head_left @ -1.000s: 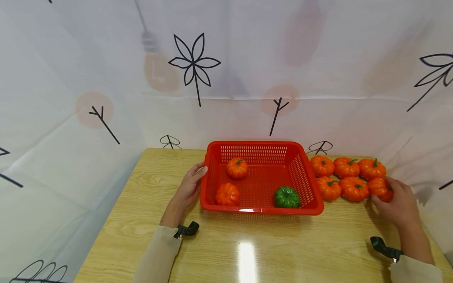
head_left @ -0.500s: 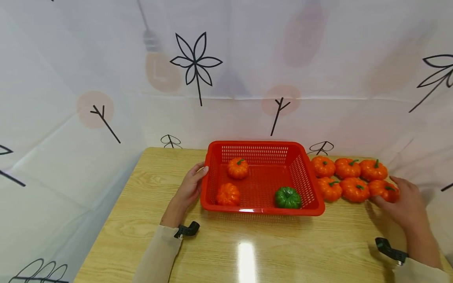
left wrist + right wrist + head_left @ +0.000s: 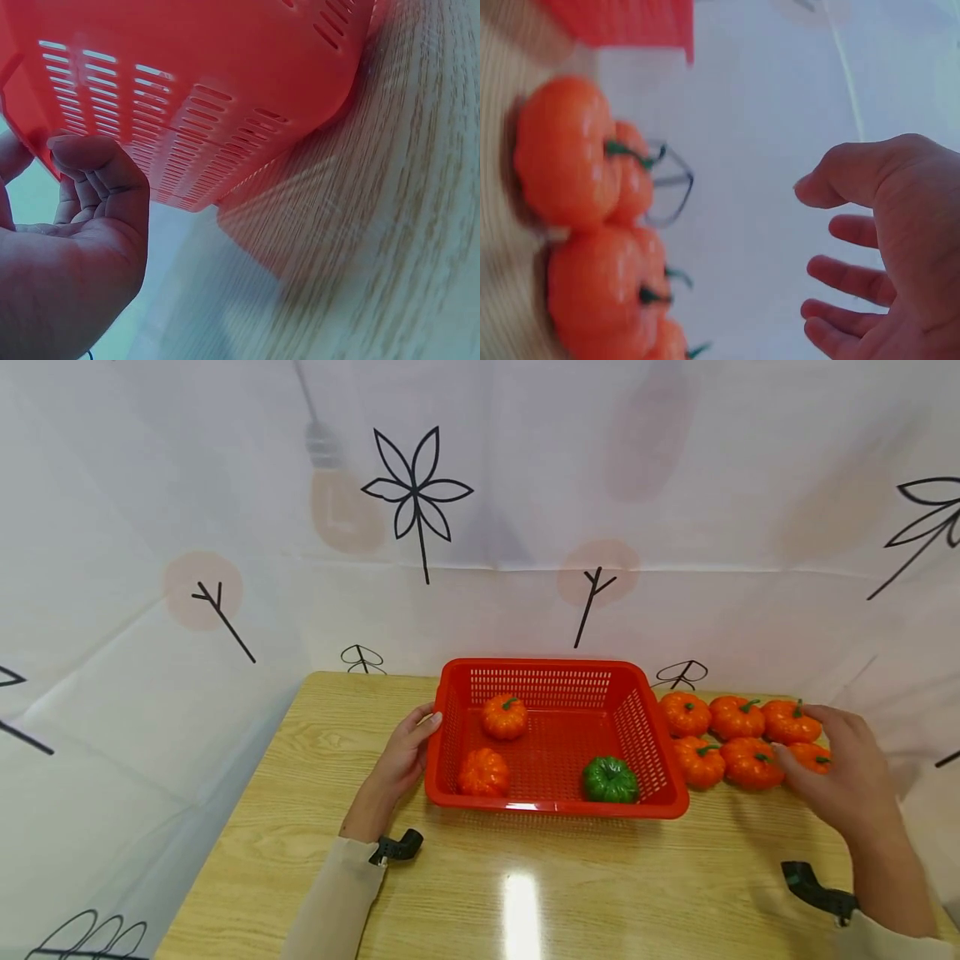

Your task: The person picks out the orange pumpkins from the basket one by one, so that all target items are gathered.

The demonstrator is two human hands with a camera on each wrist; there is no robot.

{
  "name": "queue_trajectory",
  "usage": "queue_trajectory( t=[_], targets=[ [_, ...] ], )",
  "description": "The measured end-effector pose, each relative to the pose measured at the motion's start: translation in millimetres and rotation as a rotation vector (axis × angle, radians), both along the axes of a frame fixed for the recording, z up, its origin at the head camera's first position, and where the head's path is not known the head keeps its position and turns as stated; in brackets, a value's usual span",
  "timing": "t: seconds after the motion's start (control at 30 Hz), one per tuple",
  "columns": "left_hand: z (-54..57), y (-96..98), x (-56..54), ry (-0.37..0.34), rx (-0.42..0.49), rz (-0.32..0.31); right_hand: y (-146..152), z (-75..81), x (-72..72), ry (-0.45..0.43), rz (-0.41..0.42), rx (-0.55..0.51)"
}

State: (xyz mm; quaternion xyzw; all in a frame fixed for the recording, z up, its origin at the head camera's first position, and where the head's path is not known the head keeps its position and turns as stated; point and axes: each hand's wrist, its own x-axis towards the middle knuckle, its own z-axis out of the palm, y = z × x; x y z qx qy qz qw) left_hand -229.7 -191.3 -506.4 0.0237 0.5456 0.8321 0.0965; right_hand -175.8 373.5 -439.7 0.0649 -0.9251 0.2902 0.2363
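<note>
My left hand (image 3: pixel 401 756) grips the left rim of a red plastic basket (image 3: pixel 555 808). In the left wrist view, the thumb and fingers of the left hand (image 3: pixel 82 247) curl at the rim of the slotted basket (image 3: pixel 240 60). Inside are a green pumpkin (image 3: pixel 610 779) and two orange ones, one at the back left (image 3: pixel 504 717) and one at the front left. Above the right end of two rows of orange pumpkins hovers my right hand (image 3: pixel 847 777), partly covering the front-right pumpkin (image 3: pixel 816 758). The right wrist view shows this hand (image 3: pixel 907 247) with spread fingers and nothing held.
The orange pumpkins (image 3: pixel 752 763) stand close together right beside the basket's right wall. A wooden table (image 3: pixel 615 885) carries everything. White patterned cloth (image 3: pixel 495 510) hangs behind the table and along its sides.
The front-right pumpkin turned from tilted to stem upward in my right hand, which then let go and rose off it. My left hand and the basket stayed in place.
</note>
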Motion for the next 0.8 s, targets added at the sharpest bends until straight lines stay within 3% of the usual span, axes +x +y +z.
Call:
queue_trajectory(
  t=[0.33, 0.8],
  targets=[
    [-0.6, 0.1, -0.8, 0.014, 0.005, -0.016, -49.1, 11.5, 2.0, 0.182, 0.181, -0.066],
    [-1.9, -0.9, -0.9, 0.002, 0.008, -0.016, -124.2, 12.8, -3.2, 0.108, 0.414, -0.001]
  ],
)
